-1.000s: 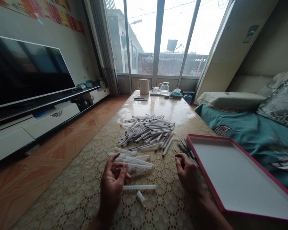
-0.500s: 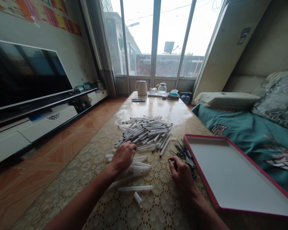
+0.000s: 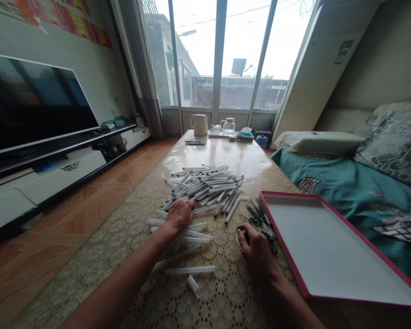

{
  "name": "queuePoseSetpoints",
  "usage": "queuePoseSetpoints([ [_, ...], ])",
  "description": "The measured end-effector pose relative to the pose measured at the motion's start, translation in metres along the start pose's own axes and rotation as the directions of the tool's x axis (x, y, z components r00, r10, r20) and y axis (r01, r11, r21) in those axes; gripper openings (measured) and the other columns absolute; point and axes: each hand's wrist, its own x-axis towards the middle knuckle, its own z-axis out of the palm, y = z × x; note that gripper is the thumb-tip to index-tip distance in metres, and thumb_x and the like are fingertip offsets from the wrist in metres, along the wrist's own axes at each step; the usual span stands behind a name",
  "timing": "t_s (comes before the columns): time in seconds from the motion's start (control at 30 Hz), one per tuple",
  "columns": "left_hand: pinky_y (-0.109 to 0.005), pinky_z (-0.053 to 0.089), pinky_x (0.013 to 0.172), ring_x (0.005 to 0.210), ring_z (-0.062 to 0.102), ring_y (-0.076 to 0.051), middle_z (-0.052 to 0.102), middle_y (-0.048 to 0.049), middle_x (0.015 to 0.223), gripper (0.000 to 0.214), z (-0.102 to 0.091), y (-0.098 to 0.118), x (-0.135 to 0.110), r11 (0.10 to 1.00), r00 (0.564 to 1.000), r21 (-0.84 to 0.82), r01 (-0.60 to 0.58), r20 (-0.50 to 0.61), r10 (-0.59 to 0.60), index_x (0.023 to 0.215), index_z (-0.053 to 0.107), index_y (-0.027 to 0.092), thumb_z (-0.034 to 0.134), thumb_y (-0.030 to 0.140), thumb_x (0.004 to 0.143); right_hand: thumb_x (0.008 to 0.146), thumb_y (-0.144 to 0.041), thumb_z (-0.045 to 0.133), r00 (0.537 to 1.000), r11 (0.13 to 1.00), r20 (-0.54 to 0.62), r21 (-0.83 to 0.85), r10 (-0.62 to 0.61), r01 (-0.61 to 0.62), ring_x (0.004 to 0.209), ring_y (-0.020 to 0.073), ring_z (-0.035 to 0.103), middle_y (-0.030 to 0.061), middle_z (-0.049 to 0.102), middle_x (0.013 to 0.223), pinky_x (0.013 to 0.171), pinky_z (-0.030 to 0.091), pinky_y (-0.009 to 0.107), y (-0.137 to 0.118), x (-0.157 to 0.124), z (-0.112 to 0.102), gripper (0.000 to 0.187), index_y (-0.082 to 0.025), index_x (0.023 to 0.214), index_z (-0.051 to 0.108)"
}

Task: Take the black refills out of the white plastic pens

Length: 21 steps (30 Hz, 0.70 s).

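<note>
A heap of pens (image 3: 205, 185) with clear barrels and dark ends lies on the patterned tablecloth. At its near left edge is my left hand (image 3: 180, 214), back up and fingers curled down; what they grip is hidden. Loose whitish pen barrels (image 3: 195, 238) lie under and beside that wrist. Closer to me are a single barrel (image 3: 190, 270) and a short white cap (image 3: 193, 283). My right hand (image 3: 255, 246) rests closed, thumb against the curled fingers, with anything inside too small to make out. Just beyond it lies a bunch of thin dark refills (image 3: 262, 221).
A shallow red-rimmed box lid (image 3: 306, 289) with a white inside lies to the right. At the table's far end stand a pale jug (image 3: 200, 125), a glass pot (image 3: 229, 126) and a tissue pack (image 3: 245, 134). A sofa (image 3: 332, 173) borders the right side.
My left hand has moved slightly forward and right, up to the edge of the pen heap. My right hand stays in place. The whole view has shifted a little.
</note>
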Motion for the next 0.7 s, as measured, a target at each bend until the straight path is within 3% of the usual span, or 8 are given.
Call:
queuePoseSetpoints([
  [0.17, -0.030, 0.043, 0.079, 0.089, 0.059, -0.022, 0.065, -0.0079, 0.085, 0.015, -0.007, -0.001, -0.005, 1.000, 0.999, 0.020, 0.014, -0.031, -0.014, 0.079, 0.065, 0.018, 0.050, 0.015, 0.081, 0.090, -0.033, 0.040, 1.000, 1.000, 0.008, 0.004, -0.006, 0.006, 0.054, 0.0172, 0.057, 0.0026, 0.062, 0.062, 0.054, 0.037, 0.025, 0.001, 0.000, 0.002, 0.024, -0.017, 0.086, 0.059],
  [0.4, -0.029, 0.044, 0.078, 0.088, 0.060, -0.022, 0.064, -0.0063, 0.083, 0.005, 0.002, 0.003, -0.002, 1.000, 1.000, -0.022, 0.006, 0.008, -0.005, 0.074, 0.066, 0.020, 0.061, 0.017, 0.073, 0.090, -0.032, 0.040, 1.000, 1.000, 0.015, 0.005, -0.018, 0.018, 0.054, 0.0174, 0.058, 0.0033, 0.063, 0.062, 0.053, 0.038, 0.025, 0.000, -0.001, 0.001, 0.025, -0.017, 0.086, 0.059],
  [0.57, -0.031, 0.043, 0.081, 0.092, 0.059, -0.023, 0.063, -0.0078, 0.084, 0.007, 0.005, 0.011, 0.005, 0.992, 1.000, -0.125, 0.010, -0.001, -0.010, 0.070, 0.064, 0.019, 0.061, 0.012, 0.071, 0.090, -0.032, 0.041, 0.999, 1.000, 0.029, -0.011, -0.013, 0.014, 0.056, 0.0182, 0.059, 0.0040, 0.064, 0.064, 0.055, 0.039, 0.025, 0.001, -0.001, 0.001, 0.024, -0.017, 0.086, 0.059],
  [0.7, -0.035, 0.041, 0.085, 0.096, 0.057, -0.026, 0.063, -0.0101, 0.085, 0.010, -0.010, 0.006, 0.006, 0.963, 0.993, -0.264, 0.062, -0.076, -0.085, 0.071, 0.061, 0.017, 0.058, 0.008, 0.071, 0.090, -0.032, 0.041, 0.999, 1.000, 0.033, -0.014, -0.012, 0.013, 0.056, 0.0181, 0.059, 0.0040, 0.064, 0.064, 0.055, 0.039, 0.025, 0.000, -0.001, 0.000, 0.024, -0.017, 0.087, 0.059],
])
